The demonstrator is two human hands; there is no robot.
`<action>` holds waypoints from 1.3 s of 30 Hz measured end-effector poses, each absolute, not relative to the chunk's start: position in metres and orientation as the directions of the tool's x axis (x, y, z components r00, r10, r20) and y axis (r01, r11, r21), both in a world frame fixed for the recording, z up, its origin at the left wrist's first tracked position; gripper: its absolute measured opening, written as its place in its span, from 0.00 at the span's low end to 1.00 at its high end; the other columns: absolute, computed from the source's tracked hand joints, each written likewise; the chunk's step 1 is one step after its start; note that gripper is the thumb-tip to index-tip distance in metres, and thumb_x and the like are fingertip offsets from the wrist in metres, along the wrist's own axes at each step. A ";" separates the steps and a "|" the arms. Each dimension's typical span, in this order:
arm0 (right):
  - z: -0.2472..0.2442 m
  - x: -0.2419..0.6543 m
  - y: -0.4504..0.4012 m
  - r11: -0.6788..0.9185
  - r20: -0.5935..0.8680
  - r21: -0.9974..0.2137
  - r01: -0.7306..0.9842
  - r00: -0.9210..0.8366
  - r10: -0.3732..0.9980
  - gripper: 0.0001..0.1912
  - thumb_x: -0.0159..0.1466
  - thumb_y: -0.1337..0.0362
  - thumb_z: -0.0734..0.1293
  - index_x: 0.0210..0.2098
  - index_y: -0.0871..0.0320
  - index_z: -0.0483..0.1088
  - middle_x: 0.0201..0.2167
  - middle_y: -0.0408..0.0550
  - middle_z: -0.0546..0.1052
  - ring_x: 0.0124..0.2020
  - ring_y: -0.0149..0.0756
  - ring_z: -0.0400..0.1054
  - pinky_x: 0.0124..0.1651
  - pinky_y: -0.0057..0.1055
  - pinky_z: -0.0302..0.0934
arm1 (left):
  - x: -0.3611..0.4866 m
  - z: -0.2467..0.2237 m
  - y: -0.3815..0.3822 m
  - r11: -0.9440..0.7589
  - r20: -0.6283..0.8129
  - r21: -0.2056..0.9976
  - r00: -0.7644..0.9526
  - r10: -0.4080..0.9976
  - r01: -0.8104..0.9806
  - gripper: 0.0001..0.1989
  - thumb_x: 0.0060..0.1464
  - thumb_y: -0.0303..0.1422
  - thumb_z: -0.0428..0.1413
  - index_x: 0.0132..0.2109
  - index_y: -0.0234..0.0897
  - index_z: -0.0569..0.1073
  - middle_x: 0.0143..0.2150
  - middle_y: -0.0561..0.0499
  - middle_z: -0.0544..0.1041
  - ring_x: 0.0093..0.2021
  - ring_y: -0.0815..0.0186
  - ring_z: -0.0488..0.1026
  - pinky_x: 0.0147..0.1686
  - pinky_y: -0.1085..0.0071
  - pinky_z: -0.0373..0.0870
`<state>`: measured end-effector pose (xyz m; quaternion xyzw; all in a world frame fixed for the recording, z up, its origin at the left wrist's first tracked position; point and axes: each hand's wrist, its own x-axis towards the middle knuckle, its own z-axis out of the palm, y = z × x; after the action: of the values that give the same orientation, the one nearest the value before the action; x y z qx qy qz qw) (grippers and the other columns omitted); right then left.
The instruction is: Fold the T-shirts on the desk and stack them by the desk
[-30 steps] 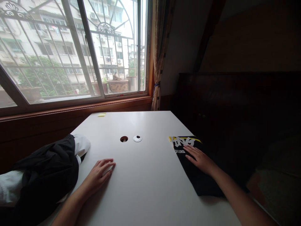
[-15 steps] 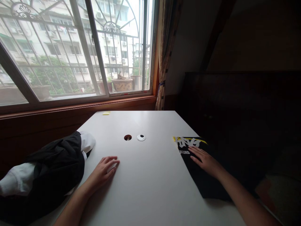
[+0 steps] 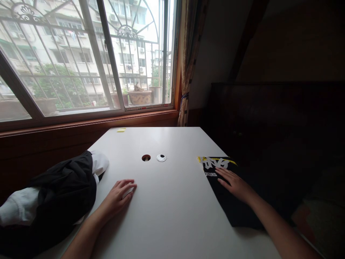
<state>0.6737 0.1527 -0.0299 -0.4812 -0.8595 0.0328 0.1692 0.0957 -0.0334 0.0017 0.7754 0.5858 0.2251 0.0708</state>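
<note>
My left hand (image 3: 122, 192) rests on the white table (image 3: 172, 208) with its fingers loosely bent and apart, holding nothing. To its left lies a crumpled heap of black and white clothing (image 3: 67, 180). My right hand (image 3: 234, 183) lies flat, fingers stretched out, on a folded black garment (image 3: 229, 212) at the table's right edge. White lettering and a yellow stripe show on the garment's far end, and the forearm hides part of its right side.
Near the table's middle are a round hole (image 3: 146, 158) and a white round cap (image 3: 161, 158). A yellow paper slip (image 3: 121, 130) lies at the far left corner. Beyond the table stand a barred window (image 3: 115, 54) and a tied curtain (image 3: 185, 90); dark furniture (image 3: 264, 118) stands at the right.
</note>
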 end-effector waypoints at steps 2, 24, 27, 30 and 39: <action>-0.029 0.673 0.152 0.535 0.262 -0.223 0.815 -0.478 0.838 0.29 0.71 0.46 0.58 0.68 0.49 0.64 0.69 0.45 0.65 0.71 0.48 0.55 0.73 0.51 0.50 | 0.095 0.001 -0.033 -0.304 0.271 0.374 0.211 0.939 0.876 0.17 0.67 0.36 0.51 0.58 0.50 0.76 0.62 0.48 0.73 0.61 0.54 0.69 0.61 0.54 0.70; -0.027 0.674 0.151 0.534 0.272 -0.225 0.815 -0.474 0.838 0.29 0.71 0.47 0.59 0.67 0.50 0.66 0.68 0.46 0.66 0.71 0.48 0.55 0.73 0.51 0.51 | 0.094 0.025 -0.039 -0.274 0.578 0.310 0.049 0.815 0.910 0.14 0.69 0.38 0.49 0.55 0.44 0.76 0.53 0.48 0.79 0.53 0.58 0.76 0.53 0.60 0.74; -0.028 0.674 0.151 0.541 0.276 -0.226 0.810 -0.479 0.833 0.29 0.71 0.47 0.59 0.67 0.50 0.66 0.68 0.46 0.66 0.71 0.48 0.56 0.73 0.51 0.50 | 0.093 0.035 -0.043 -0.236 0.650 0.252 0.016 0.759 0.939 0.13 0.69 0.36 0.50 0.53 0.43 0.76 0.52 0.48 0.79 0.53 0.57 0.75 0.53 0.58 0.73; -0.028 0.674 0.151 0.546 0.285 -0.236 0.804 -0.480 0.830 0.28 0.71 0.47 0.59 0.67 0.49 0.66 0.68 0.46 0.66 0.70 0.48 0.56 0.73 0.52 0.51 | 0.093 0.044 -0.050 -0.197 0.739 0.198 -0.015 0.673 0.960 0.11 0.68 0.33 0.51 0.53 0.44 0.75 0.52 0.48 0.79 0.53 0.57 0.75 0.56 0.57 0.71; -0.024 0.672 0.146 0.538 0.291 -0.226 0.812 -0.471 0.833 0.27 0.71 0.48 0.58 0.66 0.50 0.67 0.67 0.46 0.67 0.70 0.48 0.57 0.72 0.51 0.52 | 0.077 0.080 -0.077 0.199 0.889 0.113 -0.189 0.417 0.973 0.16 0.61 0.32 0.57 0.55 0.37 0.74 0.62 0.38 0.69 0.63 0.44 0.66 0.62 0.44 0.63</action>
<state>0.6720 0.1464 -0.0239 -0.4797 -0.8571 0.0281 0.1857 0.0771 -0.0769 0.0799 0.5138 0.6766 0.3694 -0.3765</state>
